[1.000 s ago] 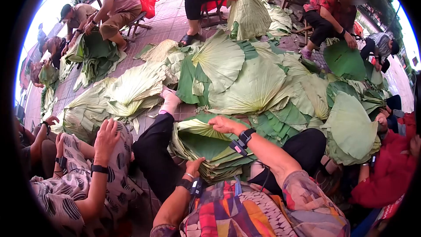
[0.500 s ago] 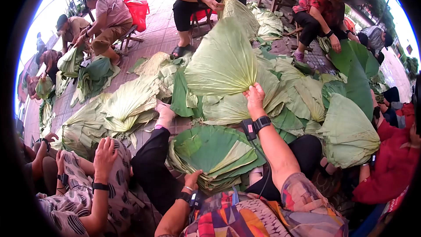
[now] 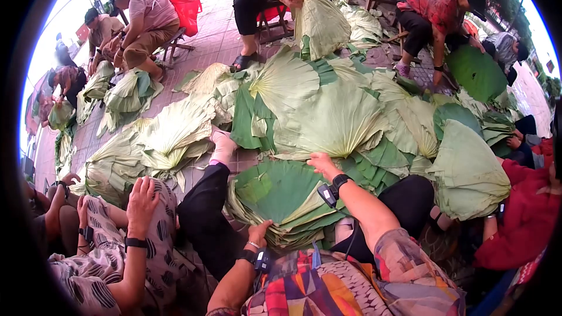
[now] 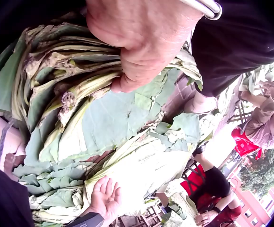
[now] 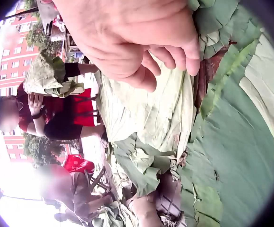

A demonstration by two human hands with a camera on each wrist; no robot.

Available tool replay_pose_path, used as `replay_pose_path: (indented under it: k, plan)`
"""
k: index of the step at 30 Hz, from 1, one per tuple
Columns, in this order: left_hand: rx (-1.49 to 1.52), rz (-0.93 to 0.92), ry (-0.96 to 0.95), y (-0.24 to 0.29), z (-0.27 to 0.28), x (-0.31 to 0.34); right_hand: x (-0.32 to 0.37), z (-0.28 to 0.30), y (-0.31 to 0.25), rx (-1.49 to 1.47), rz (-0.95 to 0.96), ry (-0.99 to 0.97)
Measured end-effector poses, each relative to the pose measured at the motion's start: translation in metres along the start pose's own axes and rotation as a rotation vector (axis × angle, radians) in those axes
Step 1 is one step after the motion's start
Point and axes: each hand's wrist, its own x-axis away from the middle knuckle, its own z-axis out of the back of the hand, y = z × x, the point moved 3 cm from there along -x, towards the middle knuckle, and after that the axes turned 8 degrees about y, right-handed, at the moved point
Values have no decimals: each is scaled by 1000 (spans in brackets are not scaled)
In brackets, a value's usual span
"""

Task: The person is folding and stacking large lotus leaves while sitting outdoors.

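A layered stack of green and pale leaves (image 3: pixel 275 190) lies between the person's legs. At its near left edge is the left hand (image 3: pixel 257 234); in the left wrist view this hand (image 4: pixel 144 42) grips the gathered leaf ends (image 4: pixel 71 94), thumb over the top layer, other fingers mostly hidden. Beyond the stack's far right edge, the right hand (image 3: pixel 324 165) is held palm partly up, empty. The right wrist view shows this hand (image 5: pixel 137 40) with loosely bent, spread fingers in front of pale leaves (image 5: pixel 151 113). A wide pale leaf (image 3: pixel 333 117) lies on the heap ahead.
The heap of leaves (image 3: pixel 175 123) spreads across the paving ahead. People sit around it, one opposite holding a pale leaf bundle (image 3: pixel 321 23). A neighbour's knee and hand (image 3: pixel 140 205) are close at the left; a red sleeve (image 3: pixel 515 222) and pale leaves (image 3: pixel 468 175) flank the right.
The right hand lifted a leaf from the stack, held it above the heap half a second ago, and has now let go and come back nearer. The left hand stays at the stack's edge.
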Motion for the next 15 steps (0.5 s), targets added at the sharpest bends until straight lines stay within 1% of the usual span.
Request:
replay_pose_path:
  k: [1, 2, 3, 5, 6, 7, 8, 10, 12, 14, 15]
  plan:
    - [54, 34, -64, 0, -1, 3, 17, -17, -10, 81, 26, -169]
    - [58, 24, -67, 6, -3, 13, 35, -34, -20, 160, 51, -343]
    - [62, 17, -82, 9, -4, 16, 49, -47, -22, 165, 35, -355]
    - [79, 19, -112, 5, -1, 13, 73, -79, -18, 400, 74, -699]
    - [95, 22, -129, 3, -2, 6, 77, -90, -12, 405, 71, -704]
    - [107, -16, -136, 2, -2, 5, 85, -102, 1, 525, 167, -810]
    - [110, -13, -135, 1, -1, 4, 93, -110, 14, 644, 265, -912]
    - [120, 12, -136, 4, -3, 7, 108, -117, 23, 777, 453, -929]
    - [83, 22, -118, 6, -2, 11, 113, -116, 31, 813, 450, -912]
    - [109, -51, -141, 8, -3, 15, 114, -116, 37, 827, 464, -821]
    - [110, -57, -135, 10, -4, 19, 113, -116, 41, 822, 491, -813]
